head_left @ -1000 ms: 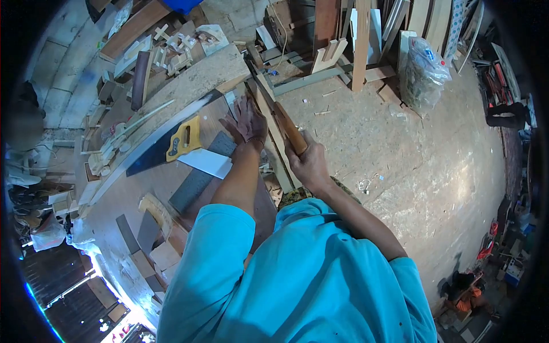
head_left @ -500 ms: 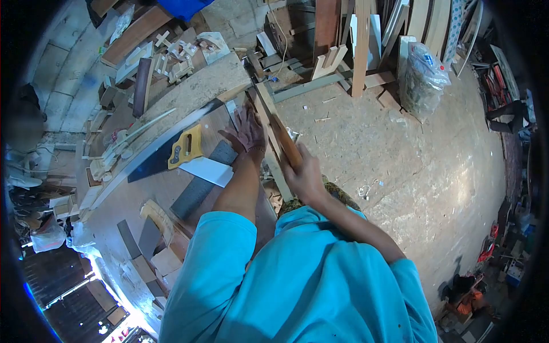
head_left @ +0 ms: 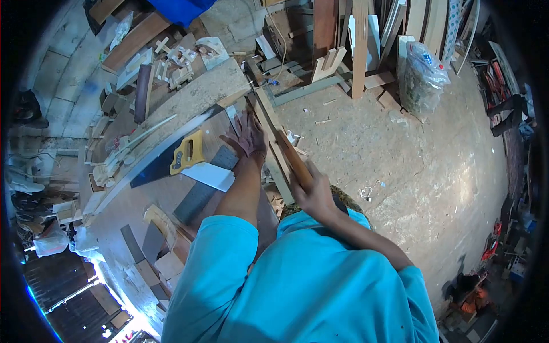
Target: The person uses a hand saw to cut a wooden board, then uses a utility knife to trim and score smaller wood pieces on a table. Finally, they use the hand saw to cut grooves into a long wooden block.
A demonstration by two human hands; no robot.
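My right hand (head_left: 315, 197) is wrapped round the long wooden handle (head_left: 294, 162) of a tool. Its narrow dark front part runs forward along a pale wood strip (head_left: 264, 111) at the bench edge; I cannot make out its exact kind. My left hand (head_left: 249, 134) lies flat with fingers spread on the bench, beside that strip. Under its fingertips is a small pale flat piece (head_left: 232, 112). Left of my left forearm lies a handsaw with a yellow handle (head_left: 187, 153) and a shiny blade (head_left: 210, 175), across a dark grey block (head_left: 200, 197).
Wood offcuts (head_left: 157, 246) lie on the near left bench. Small wooden pieces (head_left: 182, 63) crowd the far side. Tall boards (head_left: 357, 51) lean at the back, beside a filled plastic bag (head_left: 423, 80). Shavings dot the concrete floor (head_left: 412, 171). Another person (head_left: 473, 300) is at lower right.
My right hand has drawn back toward my body and slightly right, with the wooden-handled tool in it. My left hand stays in nearly the same place on the bench.
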